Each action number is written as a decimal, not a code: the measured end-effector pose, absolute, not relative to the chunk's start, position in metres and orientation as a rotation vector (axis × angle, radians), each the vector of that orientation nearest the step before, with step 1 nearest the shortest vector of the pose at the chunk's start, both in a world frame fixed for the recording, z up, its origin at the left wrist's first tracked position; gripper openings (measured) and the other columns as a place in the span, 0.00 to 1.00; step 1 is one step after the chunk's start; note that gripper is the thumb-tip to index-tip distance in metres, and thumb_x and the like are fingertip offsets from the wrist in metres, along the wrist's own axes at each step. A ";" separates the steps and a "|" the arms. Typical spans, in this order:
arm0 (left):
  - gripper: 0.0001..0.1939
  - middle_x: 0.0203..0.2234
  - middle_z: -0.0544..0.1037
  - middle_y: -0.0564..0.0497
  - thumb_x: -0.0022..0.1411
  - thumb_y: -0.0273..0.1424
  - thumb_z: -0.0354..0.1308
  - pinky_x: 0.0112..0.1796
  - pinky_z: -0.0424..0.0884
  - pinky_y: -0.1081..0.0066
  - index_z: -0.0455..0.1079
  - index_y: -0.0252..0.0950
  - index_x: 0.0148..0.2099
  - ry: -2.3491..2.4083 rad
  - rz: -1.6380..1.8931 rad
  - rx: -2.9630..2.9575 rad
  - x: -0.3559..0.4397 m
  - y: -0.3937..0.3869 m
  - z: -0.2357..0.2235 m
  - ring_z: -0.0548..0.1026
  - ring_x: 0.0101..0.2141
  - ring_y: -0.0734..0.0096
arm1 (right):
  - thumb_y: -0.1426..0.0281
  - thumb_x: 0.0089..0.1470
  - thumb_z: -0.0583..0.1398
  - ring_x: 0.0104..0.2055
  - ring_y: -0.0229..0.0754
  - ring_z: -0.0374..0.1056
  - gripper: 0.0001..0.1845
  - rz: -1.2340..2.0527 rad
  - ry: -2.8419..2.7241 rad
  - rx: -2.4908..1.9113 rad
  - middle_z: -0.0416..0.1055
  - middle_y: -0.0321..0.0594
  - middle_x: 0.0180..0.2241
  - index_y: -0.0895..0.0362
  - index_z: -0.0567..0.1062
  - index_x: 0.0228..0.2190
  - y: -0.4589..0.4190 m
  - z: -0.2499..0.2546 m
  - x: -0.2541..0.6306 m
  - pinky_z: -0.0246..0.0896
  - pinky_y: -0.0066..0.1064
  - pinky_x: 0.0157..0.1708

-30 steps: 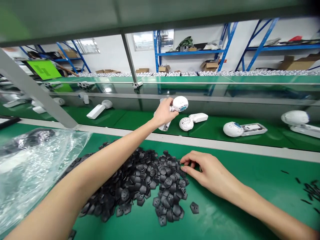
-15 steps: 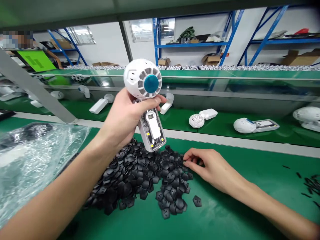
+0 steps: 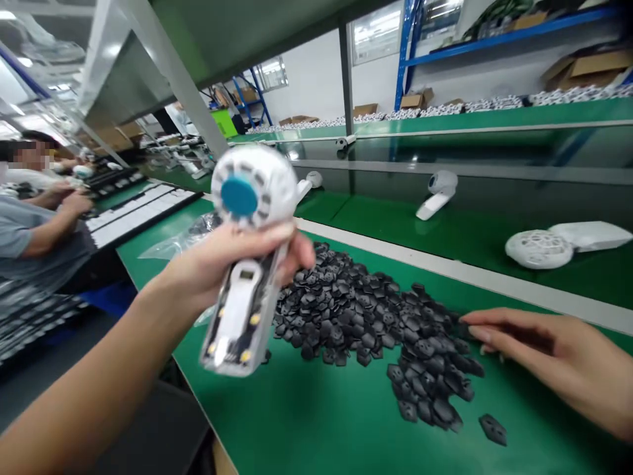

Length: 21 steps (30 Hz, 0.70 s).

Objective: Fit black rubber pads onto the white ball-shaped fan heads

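My left hand [image 3: 222, 264] is closed around a white handheld fan [image 3: 244, 257] with a blue hub, held up over the near left edge of the green bench [image 3: 321, 422]. The fan's handle is uncovered and shows a circuit board. A heap of small black plastic parts [image 3: 376, 323] lies on the bench to its right. My right hand [image 3: 554, 359] rests at the heap's right edge, fingers stretched toward the parts and touching them.
Behind the bench runs a green conveyor [image 3: 445, 231] carrying more white fans [image 3: 568, 241] [image 3: 438, 191]. A clear plastic bag [image 3: 182, 241] lies at the bench's far left. Another person [image 3: 34, 231] works at a bench on the left with black trays [image 3: 133, 208]. Blue shelving stands at the back.
My head has turned left, bringing the co-worker into sight. My left hand has carried the fan off the conveyor, toward me and lower. My right hand stays at the heap.
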<state>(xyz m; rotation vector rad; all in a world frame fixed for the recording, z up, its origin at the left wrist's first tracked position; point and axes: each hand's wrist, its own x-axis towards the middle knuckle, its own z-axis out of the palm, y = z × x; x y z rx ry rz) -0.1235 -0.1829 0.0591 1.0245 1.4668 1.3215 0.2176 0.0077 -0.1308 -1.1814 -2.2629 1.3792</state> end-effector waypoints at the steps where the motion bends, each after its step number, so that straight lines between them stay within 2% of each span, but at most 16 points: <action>1: 0.15 0.28 0.82 0.50 0.56 0.41 0.70 0.23 0.66 0.77 0.76 0.34 0.31 1.568 1.134 0.963 -0.136 -0.204 0.050 0.71 0.20 0.76 | 0.36 0.58 0.62 0.47 0.62 0.81 0.33 1.388 -2.259 -1.172 0.82 0.44 0.50 0.48 0.87 0.47 0.008 -0.133 0.218 0.83 0.40 0.42; 4: 0.13 0.33 0.86 0.47 0.53 0.40 0.69 0.27 0.70 0.74 0.83 0.35 0.33 1.739 0.673 0.849 -0.164 -0.261 0.025 0.76 0.23 0.69 | 0.41 0.62 0.62 0.48 0.60 0.81 0.28 1.407 -2.239 -1.177 0.82 0.45 0.50 0.46 0.87 0.47 0.007 -0.130 0.218 0.82 0.36 0.42; 7: 0.11 0.35 0.87 0.50 0.55 0.41 0.69 0.32 0.74 0.71 0.85 0.42 0.38 1.783 0.532 0.711 -0.170 -0.297 0.006 0.82 0.30 0.62 | 0.51 0.67 0.62 0.48 0.55 0.81 0.17 1.381 -2.240 -1.188 0.82 0.47 0.48 0.44 0.88 0.45 0.006 -0.124 0.217 0.78 0.29 0.41; 10: 0.13 0.36 0.87 0.47 0.57 0.45 0.69 0.36 0.76 0.69 0.86 0.43 0.37 1.769 0.586 0.656 -0.165 -0.305 -0.009 0.84 0.36 0.58 | 0.52 0.66 0.64 0.46 0.54 0.81 0.15 1.386 -2.227 -1.178 0.83 0.48 0.46 0.43 0.88 0.44 0.009 -0.124 0.221 0.78 0.28 0.38; 13: 0.15 0.38 0.87 0.45 0.57 0.47 0.70 0.38 0.77 0.68 0.85 0.41 0.35 1.776 0.674 0.619 -0.163 -0.293 -0.016 0.85 0.39 0.55 | 0.45 0.61 0.65 0.44 0.58 0.81 0.23 1.413 -2.238 -1.165 0.83 0.47 0.48 0.46 0.88 0.46 0.015 -0.121 0.225 0.81 0.33 0.37; 16: 0.14 0.40 0.88 0.49 0.56 0.48 0.72 0.43 0.79 0.64 0.86 0.44 0.38 1.790 0.689 0.635 -0.168 -0.277 -0.022 0.85 0.43 0.53 | 0.42 0.57 0.64 0.40 0.58 0.81 0.28 1.380 -2.312 -1.126 0.83 0.46 0.45 0.49 0.89 0.44 0.013 -0.103 0.221 0.81 0.39 0.38; 19: 0.14 0.43 0.87 0.57 0.56 0.50 0.72 0.50 0.78 0.60 0.86 0.51 0.40 1.803 0.676 0.673 -0.180 -0.260 -0.034 0.84 0.48 0.54 | 0.50 0.61 0.60 0.40 0.54 0.81 0.23 1.387 -2.403 -1.046 0.84 0.43 0.44 0.51 0.88 0.42 0.006 -0.081 0.209 0.79 0.40 0.42; 21: 0.14 0.44 0.87 0.60 0.55 0.51 0.73 0.53 0.77 0.58 0.86 0.52 0.40 1.798 0.695 0.640 -0.191 -0.252 -0.047 0.83 0.50 0.55 | 0.56 0.63 0.59 0.39 0.51 0.81 0.20 1.371 -2.425 -1.017 0.84 0.42 0.42 0.53 0.87 0.44 0.005 -0.071 0.203 0.78 0.38 0.43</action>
